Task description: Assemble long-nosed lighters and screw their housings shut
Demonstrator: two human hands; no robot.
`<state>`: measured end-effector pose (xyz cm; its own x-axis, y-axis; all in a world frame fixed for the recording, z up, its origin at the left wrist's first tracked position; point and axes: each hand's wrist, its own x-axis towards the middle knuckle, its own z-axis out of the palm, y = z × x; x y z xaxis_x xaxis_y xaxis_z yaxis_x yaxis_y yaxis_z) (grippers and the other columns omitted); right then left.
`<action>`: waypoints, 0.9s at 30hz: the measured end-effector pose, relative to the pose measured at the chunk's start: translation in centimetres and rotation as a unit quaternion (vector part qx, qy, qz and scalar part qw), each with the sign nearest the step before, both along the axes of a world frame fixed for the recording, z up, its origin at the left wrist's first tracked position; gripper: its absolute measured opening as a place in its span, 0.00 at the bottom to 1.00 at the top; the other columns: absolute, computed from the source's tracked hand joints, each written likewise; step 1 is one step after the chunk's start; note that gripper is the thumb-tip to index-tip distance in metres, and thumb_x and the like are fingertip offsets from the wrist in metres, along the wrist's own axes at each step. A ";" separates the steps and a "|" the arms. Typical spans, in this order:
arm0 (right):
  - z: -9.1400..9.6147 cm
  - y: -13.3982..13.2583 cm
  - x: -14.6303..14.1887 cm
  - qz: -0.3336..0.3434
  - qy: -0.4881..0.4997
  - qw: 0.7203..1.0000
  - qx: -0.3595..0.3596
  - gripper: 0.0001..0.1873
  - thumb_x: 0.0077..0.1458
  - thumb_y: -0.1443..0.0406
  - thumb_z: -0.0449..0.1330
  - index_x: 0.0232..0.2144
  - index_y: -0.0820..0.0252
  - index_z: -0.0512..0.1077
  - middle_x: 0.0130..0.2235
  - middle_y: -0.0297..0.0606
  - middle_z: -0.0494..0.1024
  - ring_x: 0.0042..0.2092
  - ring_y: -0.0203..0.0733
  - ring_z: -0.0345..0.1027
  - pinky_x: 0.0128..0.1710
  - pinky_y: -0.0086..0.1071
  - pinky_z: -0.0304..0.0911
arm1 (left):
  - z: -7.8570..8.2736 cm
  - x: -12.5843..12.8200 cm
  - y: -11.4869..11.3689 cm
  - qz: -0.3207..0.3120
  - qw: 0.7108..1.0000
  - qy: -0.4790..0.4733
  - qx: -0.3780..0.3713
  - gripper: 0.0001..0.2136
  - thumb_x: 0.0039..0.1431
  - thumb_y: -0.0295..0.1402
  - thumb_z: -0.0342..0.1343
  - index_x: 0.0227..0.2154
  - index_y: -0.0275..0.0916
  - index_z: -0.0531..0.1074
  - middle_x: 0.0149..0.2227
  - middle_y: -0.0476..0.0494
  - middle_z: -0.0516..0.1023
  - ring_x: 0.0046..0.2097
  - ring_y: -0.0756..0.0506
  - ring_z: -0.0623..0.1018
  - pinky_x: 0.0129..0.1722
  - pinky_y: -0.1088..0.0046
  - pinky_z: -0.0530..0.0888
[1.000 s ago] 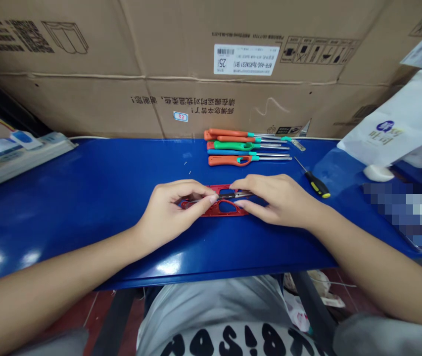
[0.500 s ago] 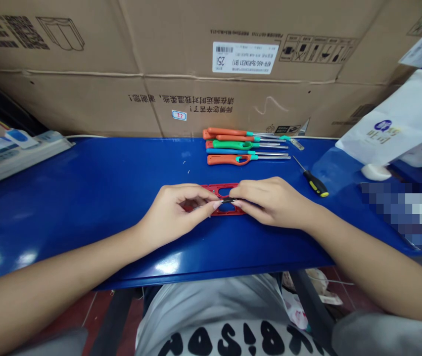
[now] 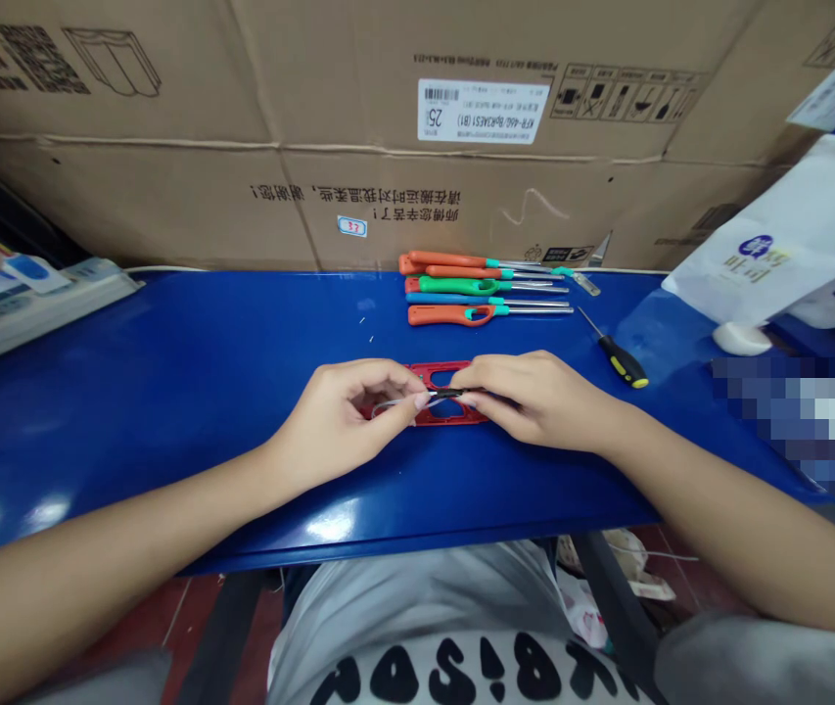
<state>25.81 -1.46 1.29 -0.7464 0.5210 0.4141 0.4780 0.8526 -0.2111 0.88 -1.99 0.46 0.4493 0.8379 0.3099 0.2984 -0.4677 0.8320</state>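
A flat red plastic shell [image 3: 438, 374] with cut-out openings lies on the blue table [image 3: 189, 372] in front of me, mostly covered by my hands. My left hand [image 3: 347, 416] pinches a thin clear tube or wire that curves over the shell's left end. My right hand [image 3: 534, 397] pinches a small dark slender part [image 3: 447, 394] just above the shell. The fingertips of both hands meet over the shell's middle.
Several finished long-nosed lighters [image 3: 476, 288] in orange, green and blue lie in a row at the back. A black-and-yellow screwdriver [image 3: 617, 355] rests to the right. Cardboard boxes [image 3: 358, 137] wall the rear; a white bag [image 3: 776, 250] sits at right, a power strip [image 3: 27, 294] at left.
My hands have drawn slightly closer together over the red shell, and the dark part has been lifted a little. The thin clear tube now shows curving under my left fingers.
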 end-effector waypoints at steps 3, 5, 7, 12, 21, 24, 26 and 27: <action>-0.1 0.1 0.0 -0.002 0.006 1.000 -0.004 0.11 0.69 0.65 0.53 0.48 0.60 0.72 0.45 0.41 0.82 0.42 0.37 0.77 0.37 0.28 0.67 | -0.1 0.0 0.1 -0.005 1.000 -0.021 0.004 0.06 0.58 0.32 0.64 0.37 0.36 0.79 0.33 0.46 0.83 0.32 0.50 0.81 0.33 0.78 0.79; -0.1 0.1 0.0 -0.002 0.008 1.000 -0.010 0.11 0.69 0.65 0.53 0.48 0.60 0.73 0.45 0.40 0.82 0.41 0.37 0.77 0.37 0.28 0.68 | -0.2 -0.1 0.2 -0.009 0.999 -0.032 -0.002 0.08 0.58 0.32 0.65 0.40 0.36 0.79 0.36 0.45 0.84 0.35 0.49 0.82 0.36 0.77 0.80; -0.1 0.1 0.0 -0.003 0.007 1.000 -0.017 0.11 0.69 0.65 0.53 0.48 0.59 0.73 0.45 0.40 0.82 0.41 0.37 0.77 0.37 0.28 0.68 | -0.2 -0.1 0.2 -0.007 1.000 -0.027 0.004 0.08 0.59 0.32 0.64 0.40 0.36 0.79 0.36 0.44 0.84 0.35 0.49 0.82 0.35 0.77 0.79; -0.2 0.2 0.1 -0.001 0.013 0.999 -0.031 0.11 0.69 0.64 0.53 0.48 0.58 0.72 0.47 0.40 0.82 0.43 0.37 0.77 0.39 0.28 0.69 | 0.2 -0.1 0.1 0.007 0.998 0.007 0.059 0.04 0.60 0.31 0.63 0.35 0.37 0.81 0.34 0.45 0.84 0.31 0.50 0.80 0.30 0.79 0.76; -0.2 0.3 0.3 -0.001 0.022 0.999 -0.032 0.11 0.68 0.64 0.54 0.49 0.57 0.72 0.46 0.39 0.82 0.43 0.38 0.77 0.41 0.29 0.69 | 0.2 -0.4 0.4 0.013 0.993 0.040 0.111 0.05 0.64 0.33 0.60 0.35 0.39 0.80 0.36 0.45 0.84 0.36 0.48 0.81 0.37 0.74 0.76; -0.2 0.3 0.3 0.001 0.023 0.999 -0.029 0.11 0.68 0.65 0.54 0.49 0.57 0.72 0.46 0.40 0.82 0.44 0.38 0.77 0.41 0.29 0.69 | 0.3 -0.6 0.5 0.003 0.986 0.071 0.154 0.05 0.66 0.31 0.57 0.35 0.38 0.77 0.37 0.46 0.82 0.38 0.48 0.80 0.40 0.75 0.75; -0.2 0.3 0.3 0.001 0.025 0.999 -0.027 0.11 0.68 0.65 0.54 0.49 0.58 0.72 0.45 0.40 0.82 0.44 0.38 0.77 0.42 0.28 0.69 | 0.3 -0.7 0.5 -0.010 0.979 0.095 0.182 0.05 0.67 0.29 0.55 0.36 0.38 0.75 0.38 0.46 0.81 0.39 0.49 0.80 0.41 0.75 0.74; -0.2 0.3 0.3 0.001 0.027 0.999 -0.028 0.11 0.68 0.65 0.54 0.49 0.58 0.73 0.45 0.40 0.82 0.44 0.38 0.77 0.42 0.28 0.69 | 0.3 -0.7 0.5 -0.016 0.975 0.107 0.192 0.04 0.67 0.29 0.54 0.37 0.37 0.74 0.38 0.45 0.80 0.40 0.49 0.79 0.42 0.75 0.74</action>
